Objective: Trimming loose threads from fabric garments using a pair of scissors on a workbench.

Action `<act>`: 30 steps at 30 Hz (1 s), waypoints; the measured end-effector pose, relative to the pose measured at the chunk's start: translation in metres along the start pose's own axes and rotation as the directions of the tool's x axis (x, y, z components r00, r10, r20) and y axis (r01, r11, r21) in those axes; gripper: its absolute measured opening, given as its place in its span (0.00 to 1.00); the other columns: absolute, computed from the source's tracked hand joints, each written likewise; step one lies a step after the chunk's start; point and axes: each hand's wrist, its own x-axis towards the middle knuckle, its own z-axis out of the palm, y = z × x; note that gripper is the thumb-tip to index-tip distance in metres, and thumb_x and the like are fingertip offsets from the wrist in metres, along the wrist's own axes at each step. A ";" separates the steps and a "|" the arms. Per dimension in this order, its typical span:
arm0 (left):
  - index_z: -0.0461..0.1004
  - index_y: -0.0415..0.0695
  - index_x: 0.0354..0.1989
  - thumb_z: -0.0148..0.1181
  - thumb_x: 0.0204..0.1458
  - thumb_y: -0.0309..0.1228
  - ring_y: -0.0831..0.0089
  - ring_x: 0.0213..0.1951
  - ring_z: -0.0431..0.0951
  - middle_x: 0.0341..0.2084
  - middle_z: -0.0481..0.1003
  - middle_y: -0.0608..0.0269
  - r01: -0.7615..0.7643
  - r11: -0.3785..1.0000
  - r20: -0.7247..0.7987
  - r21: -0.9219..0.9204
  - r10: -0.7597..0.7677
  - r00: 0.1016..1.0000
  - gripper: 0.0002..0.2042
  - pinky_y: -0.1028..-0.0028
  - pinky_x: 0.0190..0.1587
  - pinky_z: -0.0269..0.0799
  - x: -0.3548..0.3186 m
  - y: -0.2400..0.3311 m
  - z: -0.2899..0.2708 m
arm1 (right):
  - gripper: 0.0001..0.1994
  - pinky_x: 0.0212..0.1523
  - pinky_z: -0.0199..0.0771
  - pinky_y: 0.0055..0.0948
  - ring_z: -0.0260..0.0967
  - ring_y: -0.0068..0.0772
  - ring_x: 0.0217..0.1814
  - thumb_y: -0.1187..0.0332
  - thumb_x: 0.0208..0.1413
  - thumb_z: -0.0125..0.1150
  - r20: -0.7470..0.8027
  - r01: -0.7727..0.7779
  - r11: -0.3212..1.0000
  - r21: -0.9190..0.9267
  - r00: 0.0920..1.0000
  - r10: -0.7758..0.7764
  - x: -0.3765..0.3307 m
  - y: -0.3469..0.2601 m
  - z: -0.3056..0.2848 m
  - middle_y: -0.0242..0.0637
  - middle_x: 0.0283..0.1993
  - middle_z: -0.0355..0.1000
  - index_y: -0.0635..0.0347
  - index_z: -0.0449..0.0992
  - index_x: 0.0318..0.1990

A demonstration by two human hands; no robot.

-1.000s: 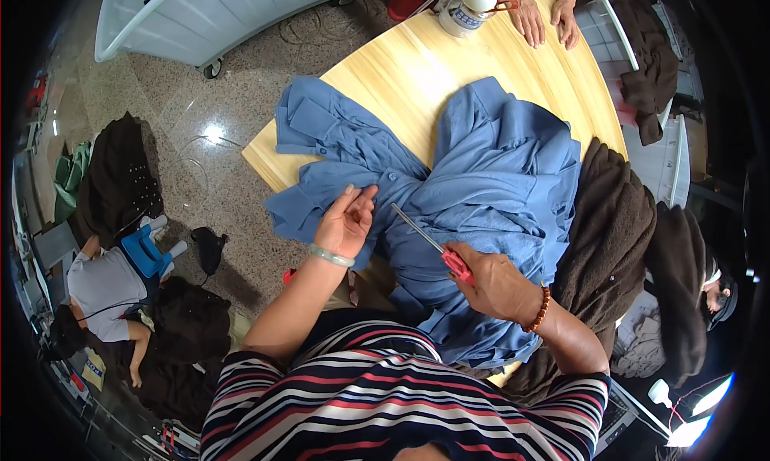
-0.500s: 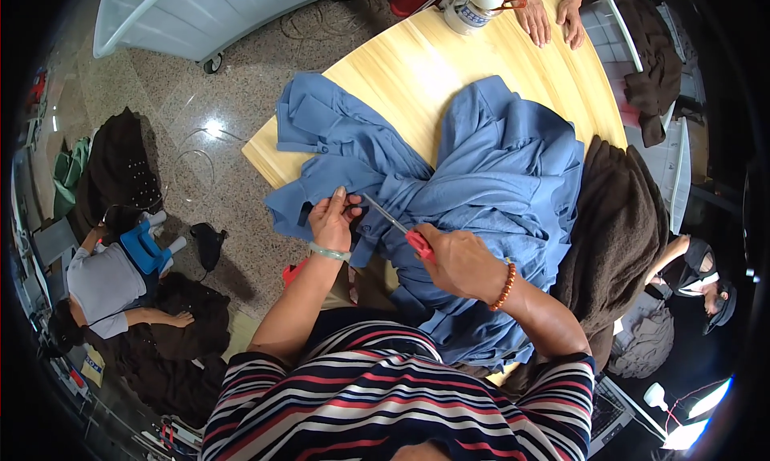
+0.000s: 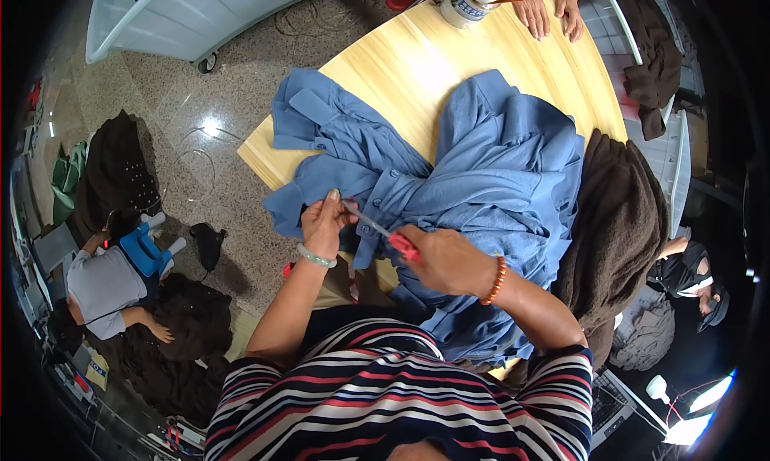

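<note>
A blue buttoned shirt (image 3: pixel 513 152) lies crumpled over the table and hangs off its near edge. My left hand (image 3: pixel 323 223) pinches a piece of its fabric between thumb and fingers, near a buttoned strip. Wrapped round the red handles of a pair of scissors (image 3: pixel 405 247) is my right hand (image 3: pixel 451 262). The metal blades point up and left, with their tip right at the left fingertips. Whether the blades touch cloth or thread there is too small to make out.
Brown knit cloth (image 3: pixel 613 228) hangs over the table's right side. A white jar (image 3: pixel 464 10) and another person's hands (image 3: pixel 549 16) are at the far end of the wooden table (image 3: pixel 401 56). A grey bin (image 3: pixel 160 20) on wheels stands far left. Another person (image 3: pixel 108 288) works at left.
My right hand has moved left and slightly down, bringing the scissor tip to my left fingers. The left hand has shifted slightly left, still pinching the fabric.
</note>
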 end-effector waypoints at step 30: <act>0.75 0.40 0.27 0.65 0.40 0.18 0.57 0.40 0.73 0.34 0.77 0.59 -0.757 -0.034 0.678 0.653 0.473 0.563 0.06 0.63 0.44 0.67 -0.028 -0.005 0.036 | 0.19 0.30 0.72 0.51 0.72 0.61 0.28 0.66 0.54 0.57 0.045 -0.102 0.994 -0.047 0.994 0.105 -0.065 0.016 -0.017 0.56 0.24 0.73 0.62 0.67 0.52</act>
